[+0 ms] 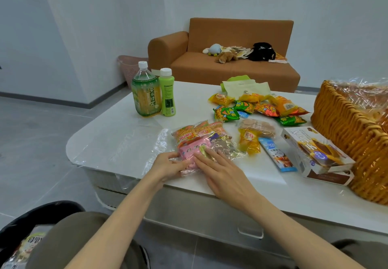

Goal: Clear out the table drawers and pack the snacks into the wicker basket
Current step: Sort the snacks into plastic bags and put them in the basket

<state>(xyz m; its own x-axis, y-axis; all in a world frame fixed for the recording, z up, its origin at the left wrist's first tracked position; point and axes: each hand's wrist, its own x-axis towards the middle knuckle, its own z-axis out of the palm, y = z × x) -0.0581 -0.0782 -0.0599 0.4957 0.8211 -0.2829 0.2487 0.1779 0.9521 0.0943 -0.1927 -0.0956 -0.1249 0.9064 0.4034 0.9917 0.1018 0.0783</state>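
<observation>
A clear bag of mixed snacks (pixel 201 138), with pink and orange packets inside, lies near the front edge of the white table (pixel 117 134). My left hand (pixel 168 165) grips the bag's near left end. My right hand (pixel 220 170) lies flat on it with straight fingers. The wicker basket (pixel 346 134), lined with clear plastic, stands at the table's right end. Between bag and basket lie a yellow packet (pixel 248 140), a blue stick pack (pixel 277 155) and a white-and-brown biscuit box (pixel 319 153). Several yellow and green snack packets (pixel 260 107) are scattered farther back. A drawer handle (pixel 251 232) shows below the tabletop.
Two green drink bottles (pixel 153 92) stand at the table's back left. Pale green paper bags (pixel 245 86) lie at the far edge. Behind the table is an orange sofa (pixel 226 62) with plush toys. A black bag with a snack packet (pixel 23 241) sits on the floor at lower left.
</observation>
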